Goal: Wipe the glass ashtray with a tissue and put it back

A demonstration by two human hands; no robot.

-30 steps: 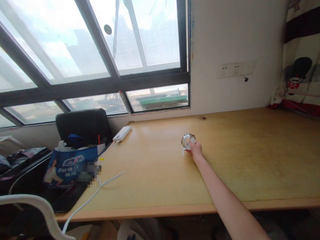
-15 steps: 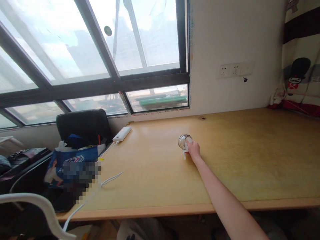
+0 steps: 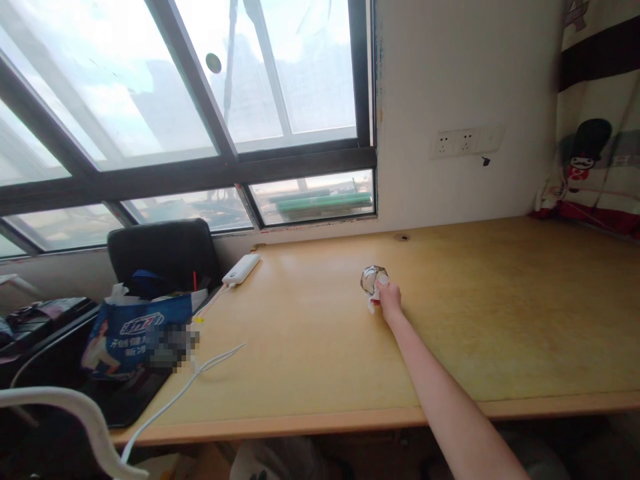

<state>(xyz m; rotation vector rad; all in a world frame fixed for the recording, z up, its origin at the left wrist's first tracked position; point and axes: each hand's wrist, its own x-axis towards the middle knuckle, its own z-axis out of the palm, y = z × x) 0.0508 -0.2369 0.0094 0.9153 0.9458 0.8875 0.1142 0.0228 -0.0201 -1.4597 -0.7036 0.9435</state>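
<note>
My right hand (image 3: 391,298) reaches out over the wooden desk (image 3: 300,333), its fingers closed on a small round glass-like object (image 3: 371,280) with a dark, shiny rim. Something white and red, perhaps a cloth or tissue (image 3: 371,305), shows just below that object, beside my fingers. Whether the object rests on the desktop or is slightly raised I cannot tell. My left hand does not appear in the view.
A white power bank (image 3: 241,269) with a cable lies at the desk's back left. A loose white cable (image 3: 220,359) crosses the left edge. Beyond it are a blue bag (image 3: 125,333) and a black chair (image 3: 163,250). A white curved tube (image 3: 75,407) is at lower left.
The view has shifted slightly. My right hand and the round object have moved a little to the right, and the object appears slightly turned.
</note>
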